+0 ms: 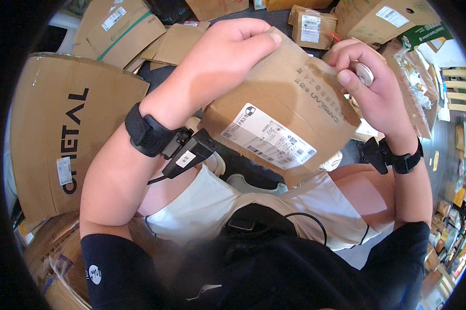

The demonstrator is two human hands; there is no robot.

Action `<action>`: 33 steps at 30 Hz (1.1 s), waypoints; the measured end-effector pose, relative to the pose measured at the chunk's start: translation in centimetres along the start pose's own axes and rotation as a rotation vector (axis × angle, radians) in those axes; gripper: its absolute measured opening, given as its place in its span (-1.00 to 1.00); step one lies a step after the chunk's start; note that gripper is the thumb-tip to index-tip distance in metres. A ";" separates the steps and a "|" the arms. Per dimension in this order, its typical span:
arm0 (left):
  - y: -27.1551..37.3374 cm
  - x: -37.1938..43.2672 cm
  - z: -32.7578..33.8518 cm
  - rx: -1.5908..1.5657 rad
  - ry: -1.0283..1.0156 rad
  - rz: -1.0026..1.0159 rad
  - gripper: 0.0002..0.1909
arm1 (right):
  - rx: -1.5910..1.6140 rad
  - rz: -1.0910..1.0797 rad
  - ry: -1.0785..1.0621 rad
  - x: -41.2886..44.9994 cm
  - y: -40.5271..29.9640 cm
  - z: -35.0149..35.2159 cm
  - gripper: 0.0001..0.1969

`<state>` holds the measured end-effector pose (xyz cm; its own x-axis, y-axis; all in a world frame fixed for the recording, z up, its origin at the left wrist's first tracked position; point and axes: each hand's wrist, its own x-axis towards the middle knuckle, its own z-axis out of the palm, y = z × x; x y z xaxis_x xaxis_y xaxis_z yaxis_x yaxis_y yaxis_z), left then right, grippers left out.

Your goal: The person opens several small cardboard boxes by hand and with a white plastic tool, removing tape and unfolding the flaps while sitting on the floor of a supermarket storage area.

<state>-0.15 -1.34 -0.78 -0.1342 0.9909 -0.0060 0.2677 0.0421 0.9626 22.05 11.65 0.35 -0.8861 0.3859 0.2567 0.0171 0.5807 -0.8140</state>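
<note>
A brown cardboard box (279, 102) is held up tilted over my lap. It bears a white shipping label (270, 135) and dark print on the face toward me. My left hand (237, 48) grips its far left edge, thumb on top of the cardboard. At the far right edge, the thumb and fingers of my right hand (367, 79) pinch the box where the cardboard looks dark and creased. Tucked in the fingers of that same hand is a small white rounded object (364, 74), mostly covered, whose kind I cannot tell. The underside of the box is hidden.
A large cardboard box (74, 143) stands at left, with another taped box (116, 33) behind it. Flattened cardboard (175, 42), a small labelled box (314, 27) and a bigger carton (380, 19) lie beyond my hands. Shelves of goods (450, 217) line the right side.
</note>
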 end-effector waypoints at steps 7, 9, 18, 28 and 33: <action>0.1 0.3 0.6 0.294 0.119 0.054 -0.72 | 0.017 0.327 0.100 -0.2 -0.6 -0.6 -0.73; 0.9 0.1 1.3 0.381 0.115 0.072 -0.72 | -0.030 0.334 0.156 -0.1 -0.6 0.6 -0.67; -0.5 0.6 1.0 0.439 0.213 0.114 -0.73 | 0.009 0.382 0.043 0.3 2.1 1.3 -0.79; -6.3 2.6 -6.8 0.153 0.349 -0.162 -0.68 | -0.662 0.265 0.073 -4.6 11.9 -7.8 -0.83; -6.1 2.8 -6.6 0.119 0.305 -0.216 -0.69 | -1.107 0.437 -0.255 -8.8 16.0 -7.3 -0.83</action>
<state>-8.41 0.32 -4.85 -0.4724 0.8749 -0.1070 0.3084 0.2778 0.9098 33.46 22.82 -11.14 -0.7705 0.6221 -0.1388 0.6122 0.7829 0.1106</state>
